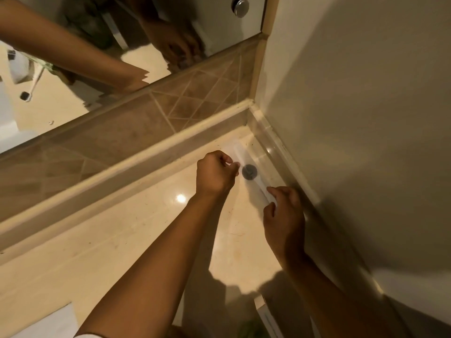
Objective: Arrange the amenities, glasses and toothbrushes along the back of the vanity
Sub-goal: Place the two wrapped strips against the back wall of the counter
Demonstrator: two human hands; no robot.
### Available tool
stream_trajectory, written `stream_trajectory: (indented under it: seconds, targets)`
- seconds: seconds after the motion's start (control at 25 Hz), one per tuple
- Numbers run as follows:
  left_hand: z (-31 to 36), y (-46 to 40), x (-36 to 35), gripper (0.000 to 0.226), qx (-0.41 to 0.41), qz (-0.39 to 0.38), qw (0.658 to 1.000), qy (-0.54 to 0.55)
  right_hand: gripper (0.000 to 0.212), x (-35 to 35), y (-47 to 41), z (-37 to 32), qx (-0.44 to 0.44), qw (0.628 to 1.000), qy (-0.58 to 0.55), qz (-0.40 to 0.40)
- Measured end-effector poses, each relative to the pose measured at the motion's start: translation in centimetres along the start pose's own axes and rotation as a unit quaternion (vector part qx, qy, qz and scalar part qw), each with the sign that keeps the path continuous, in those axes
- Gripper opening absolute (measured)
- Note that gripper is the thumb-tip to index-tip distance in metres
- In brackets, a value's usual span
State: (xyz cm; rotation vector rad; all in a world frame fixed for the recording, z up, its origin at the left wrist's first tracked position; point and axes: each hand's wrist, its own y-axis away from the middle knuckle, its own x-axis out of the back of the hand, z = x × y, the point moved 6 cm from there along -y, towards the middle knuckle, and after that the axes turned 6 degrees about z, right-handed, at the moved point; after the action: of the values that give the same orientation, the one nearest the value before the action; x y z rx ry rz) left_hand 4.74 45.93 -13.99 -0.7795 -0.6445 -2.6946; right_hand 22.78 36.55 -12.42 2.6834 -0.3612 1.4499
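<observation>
both hands, left hand (216, 173) and right hand (284, 211), pinch a wrapped toothbrush (249, 170) lying on the vanity (122, 240) beside the side wall (353, 118), near the back corner. placing step appears under way; next move likely calls for squaring it up and letting go.

L hand (216, 173) curled (pinching), R hand (284, 211) fingers bent

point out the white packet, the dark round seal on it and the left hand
white packet (240, 152): head view, its far end near the corner.
dark round seal (249, 171): head view, its middle.
left hand (214, 174): head view, back of the hand.
</observation>
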Motion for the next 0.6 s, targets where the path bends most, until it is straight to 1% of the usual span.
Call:
stream_trajectory:
  seconds: [0.08,0.12,0.16,0.24,0.28,0.32,0.36,0.44,0.6]
  targets:
    - [0.2,0.5,0.2,0.015,-0.051,0.027,0.996,-0.063,0.031,-0.1,0.3,0.6,-0.011,1.000,-0.018,0.023]
    - [0.3,1.0,0.4,0.012,-0.101,0.046,0.988,-0.107,0.029,0.1,0.5,0.8,-0.016,0.999,-0.024,0.030]
    - [0.5,1.7,0.5,0.010,-0.170,0.066,0.970,-0.160,0.028,0.2,0.8,0.8,-0.013,0.999,-0.024,0.031]
    - [0.6,3.2,0.4,0.018,-0.310,0.080,0.915,-0.247,0.029,0.3,1.3,0.4,0.021,1.000,0.003,0.017]
    - [0.3,3.7,0.2,0.022,-0.362,0.069,0.891,-0.265,0.031,0.0,1.7,0.0,0.046,0.999,0.025,0.000]
    - [-0.2,3.9,-0.1,0.026,-0.394,0.054,0.874,-0.279,0.033,-0.4,2.1,-0.4,0.069,0.996,0.049,-0.019]
    - [-0.7,4.0,-0.4,0.029,-0.407,0.036,0.864,-0.293,0.036,-0.9,2.5,-0.7,0.086,0.993,0.072,-0.032]
    - [-1.4,3.9,-0.9,0.036,-0.401,0.006,0.857,-0.324,0.044,-1.7,2.8,-0.9,0.090,0.989,0.106,-0.050]
    - [-0.9,3.5,-1.7,0.041,-0.376,-0.018,0.862,-0.339,0.051,-2.3,2.7,-0.8,0.067,0.988,0.129,-0.058]
